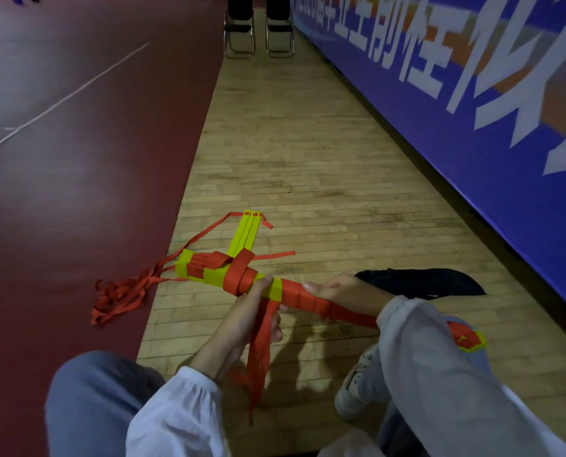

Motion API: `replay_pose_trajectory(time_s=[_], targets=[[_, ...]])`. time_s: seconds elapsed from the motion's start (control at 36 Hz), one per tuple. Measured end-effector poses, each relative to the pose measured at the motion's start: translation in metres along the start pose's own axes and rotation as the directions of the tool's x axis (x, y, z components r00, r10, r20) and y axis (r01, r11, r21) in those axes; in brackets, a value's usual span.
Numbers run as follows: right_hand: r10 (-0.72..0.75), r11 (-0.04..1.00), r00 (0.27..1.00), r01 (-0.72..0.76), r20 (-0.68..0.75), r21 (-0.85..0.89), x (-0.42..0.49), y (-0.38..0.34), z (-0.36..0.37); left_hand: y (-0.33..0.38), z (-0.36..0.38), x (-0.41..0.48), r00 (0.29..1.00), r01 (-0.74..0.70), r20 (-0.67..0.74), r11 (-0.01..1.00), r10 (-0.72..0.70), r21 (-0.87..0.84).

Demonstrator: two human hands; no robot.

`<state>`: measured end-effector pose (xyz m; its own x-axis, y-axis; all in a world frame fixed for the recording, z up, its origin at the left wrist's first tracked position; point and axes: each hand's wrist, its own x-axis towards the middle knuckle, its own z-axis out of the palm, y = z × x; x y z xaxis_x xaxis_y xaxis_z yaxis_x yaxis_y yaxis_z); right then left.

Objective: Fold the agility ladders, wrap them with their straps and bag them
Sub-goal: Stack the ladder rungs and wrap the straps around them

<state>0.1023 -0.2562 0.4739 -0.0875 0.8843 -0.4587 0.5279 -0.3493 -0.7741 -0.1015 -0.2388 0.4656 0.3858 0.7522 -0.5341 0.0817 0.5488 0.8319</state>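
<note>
A bundle of yellow ladder rungs (209,275) wound with red straps is held just above the wooden floor. My left hand (245,311) holds red strap ends (258,354) that hang down from the bundle, its fingertips against the wrapped middle. My right hand (337,288) grips the strap-covered right part of the bundle. The bundle's far right end (469,341) shows past my right sleeve. A second set of yellow rungs (247,232) lies on the floor behind. Loose red strap (120,298) trails left onto the red court. A black bag (420,282) lies flat behind my right hand.
A blue banner wall (473,110) runs along the right side. Two folding chairs (258,31) stand at the far end of the wooden strip. My knees and a white shoe (357,384) fill the near edge.
</note>
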Motion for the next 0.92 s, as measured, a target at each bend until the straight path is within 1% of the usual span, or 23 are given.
replay_pose_trajectory(time_s=[0.14,0.28,0.44,0.56,0.75,0.92], targets=[[-0.034,0.999,0.994,0.033,-0.108,-0.010,-0.003,0.005,0.005,0.006,0.000,-0.002,0.996,0.051,0.071,0.998,-0.049,-0.021],[-0.073,0.997,0.977,0.064,-0.200,-0.050,-0.005,0.008,0.008,0.012,-0.001,-0.006,0.991,0.087,0.099,0.996,-0.085,-0.025],[-0.055,0.996,0.944,0.030,-0.325,-0.082,-0.008,0.008,0.013,0.012,-0.003,-0.006,0.990,0.101,0.104,0.995,-0.100,-0.011],[-0.058,0.996,0.926,0.027,-0.374,-0.088,-0.010,0.007,0.017,0.010,-0.003,-0.003,0.993,0.085,0.091,0.995,-0.079,-0.057],[-0.076,0.987,0.893,0.006,-0.443,-0.158,-0.011,0.007,0.024,0.011,0.000,0.000,0.998,0.037,0.055,0.996,-0.033,-0.084],[-0.106,0.982,0.895,0.027,-0.434,-0.184,-0.010,0.012,0.027,0.009,0.001,0.000,0.999,-0.036,-0.030,0.996,0.033,-0.084]])
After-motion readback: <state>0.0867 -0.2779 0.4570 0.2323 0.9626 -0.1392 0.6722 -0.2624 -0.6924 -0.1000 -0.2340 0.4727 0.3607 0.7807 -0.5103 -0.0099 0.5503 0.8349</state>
